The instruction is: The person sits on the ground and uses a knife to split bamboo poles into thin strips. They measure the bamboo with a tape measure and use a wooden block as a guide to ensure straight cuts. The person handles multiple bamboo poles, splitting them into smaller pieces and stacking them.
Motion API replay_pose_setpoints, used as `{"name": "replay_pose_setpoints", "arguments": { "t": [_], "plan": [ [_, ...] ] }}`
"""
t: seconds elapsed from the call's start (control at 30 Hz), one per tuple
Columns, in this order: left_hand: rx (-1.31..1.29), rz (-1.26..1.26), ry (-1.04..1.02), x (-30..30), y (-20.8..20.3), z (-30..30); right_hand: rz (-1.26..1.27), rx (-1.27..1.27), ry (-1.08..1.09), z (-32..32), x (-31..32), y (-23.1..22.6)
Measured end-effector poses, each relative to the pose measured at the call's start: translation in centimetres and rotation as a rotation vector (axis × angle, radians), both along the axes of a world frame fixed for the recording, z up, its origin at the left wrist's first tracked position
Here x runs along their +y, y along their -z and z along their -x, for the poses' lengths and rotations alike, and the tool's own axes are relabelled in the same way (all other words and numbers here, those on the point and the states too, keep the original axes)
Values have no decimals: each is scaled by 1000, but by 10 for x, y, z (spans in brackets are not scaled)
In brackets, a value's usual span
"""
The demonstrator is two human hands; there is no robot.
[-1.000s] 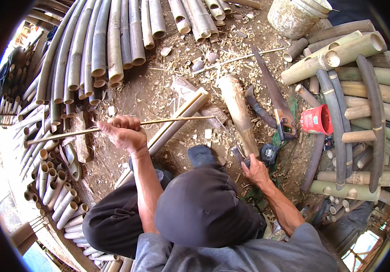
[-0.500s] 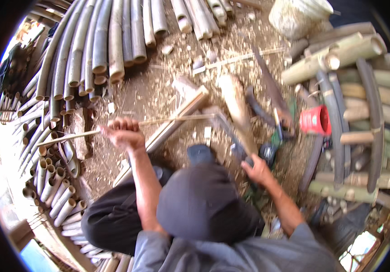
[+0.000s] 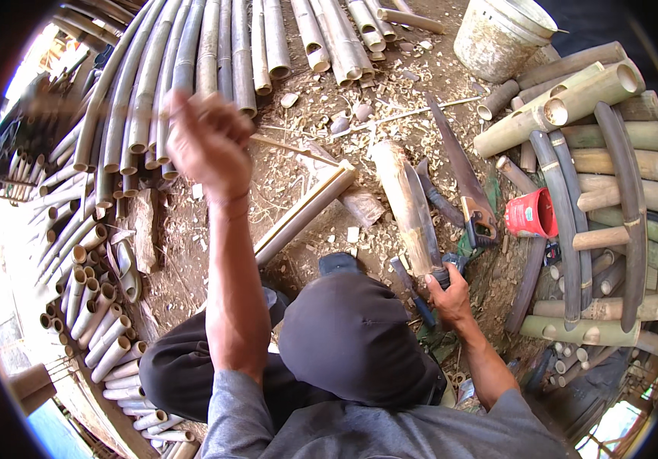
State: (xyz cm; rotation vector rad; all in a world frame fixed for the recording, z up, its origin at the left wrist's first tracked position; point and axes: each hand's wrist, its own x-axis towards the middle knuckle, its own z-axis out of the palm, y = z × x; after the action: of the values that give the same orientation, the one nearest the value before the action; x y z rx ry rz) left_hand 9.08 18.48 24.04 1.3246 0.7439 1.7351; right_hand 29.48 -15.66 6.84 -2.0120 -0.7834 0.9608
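Fingers of my right hand [image 3: 451,297] clamp a long, grey-bladed, black-handled knife [image 3: 424,218] along the right edge of a pale wooden log [image 3: 398,203], likely steadying it, while my blurred left hand [image 3: 210,145] grips a thin tan bamboo strip [image 3: 294,151].

Right hand [image 3: 450,297] has log [image 3: 398,200], handsaw [image 3: 458,158] obstructing ahead

Long bamboo poles [image 3: 145,92] fan across the upper left | a stained white bucket [image 3: 497,47] stands upper right | a handsaw [image 3: 460,164] lies flat | a red tub [image 3: 524,215] sits beside dark lengths of bamboo [image 3: 569,245]
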Motion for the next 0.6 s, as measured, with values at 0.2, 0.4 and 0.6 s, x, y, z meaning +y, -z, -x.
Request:
{"name": "replay_pose_setpoints", "arguments": {
  "t": [0.2, 0.4, 0.6],
  "plan": [
    [128, -59, 256, 15, 4, -43, 6, 89, -12, -4, 26, -50],
    [45, 52, 292, 13, -4, -62, -47, 76, 16, -15, 34, -57],
    [65, 31, 256, 21, -5, -64, -66, 77, -18, -21, 44, -66]
  ]
}}
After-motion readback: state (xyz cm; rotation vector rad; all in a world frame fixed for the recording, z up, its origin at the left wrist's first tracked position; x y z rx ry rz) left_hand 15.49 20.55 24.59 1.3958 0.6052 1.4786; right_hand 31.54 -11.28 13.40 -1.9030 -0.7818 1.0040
